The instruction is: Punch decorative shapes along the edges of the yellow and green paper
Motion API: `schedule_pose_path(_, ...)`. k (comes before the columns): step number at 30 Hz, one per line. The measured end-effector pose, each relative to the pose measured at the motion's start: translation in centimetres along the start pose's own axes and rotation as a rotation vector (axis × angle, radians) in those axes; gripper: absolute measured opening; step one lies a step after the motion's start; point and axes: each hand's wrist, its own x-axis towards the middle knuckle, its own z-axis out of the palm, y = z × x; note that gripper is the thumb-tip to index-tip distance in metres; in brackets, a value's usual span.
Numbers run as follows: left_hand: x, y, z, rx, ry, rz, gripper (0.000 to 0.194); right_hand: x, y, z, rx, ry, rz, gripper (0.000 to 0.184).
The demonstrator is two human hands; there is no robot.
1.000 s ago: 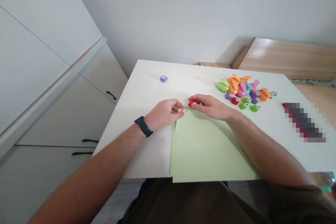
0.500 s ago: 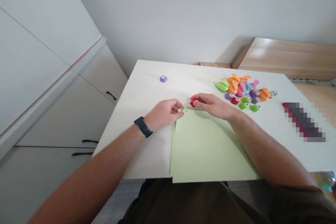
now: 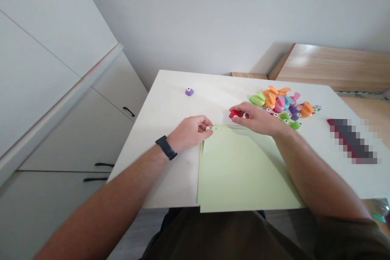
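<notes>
My left hand (image 3: 195, 130) pinches the top left corner of a pale green paper sheet (image 3: 240, 170) between thumb and fingers. Along the sheet's top edge, near that corner, is a short row of small holes (image 3: 216, 128). My right hand (image 3: 254, 118) grips a small red hole punch (image 3: 233, 114) with a white eye on it. The punch is just beyond the paper's top edge, apart from it. A second green sheet (image 3: 199, 187) shows slightly at the left under the first.
A purple punch (image 3: 189, 92) with an eye sits alone at the back left of the white table (image 3: 170, 109). Several colourful punches and winged pieces (image 3: 269, 99) are grouped at the right. A blurred dark red item (image 3: 353, 142) lies further right. White cabinets (image 3: 70, 130) stand at left.
My right hand has moved the red hole punch right and away from me, off the paper's top edge. My left hand stays on the paper's corner.
</notes>
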Motion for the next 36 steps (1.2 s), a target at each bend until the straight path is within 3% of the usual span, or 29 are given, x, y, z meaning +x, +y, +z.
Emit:
schedule_pose_path(7,0.1,-0.3,0.0,0.017,-0.001,0.002,0.020,-2.0,0.0,-3.1,-0.183,0.108,0.035,0.041)
schedule_pose_path(13,0.1,-0.4,0.0,0.025,-0.007,0.002,0.020,-5.4,0.9,-4.7,-0.302,0.192,0.189,0.041)
schedule_pose_path(23,0.1,0.1,-0.2,0.032,-0.013,-0.004,0.020,-12.9,6.8,-7.1,-0.335,0.496,0.539,0.038)
schedule_pose_path(29,0.1,0.0,-0.1,0.045,-0.004,-0.002,0.021,-15.1,9.5,-7.2,-0.365,0.456,0.677,0.034)
schedule_pose_path(36,0.2,0.0,-0.2,0.054,-0.010,0.000,0.021,-15.1,9.0,-6.1,-0.433,0.454,0.714,0.032)
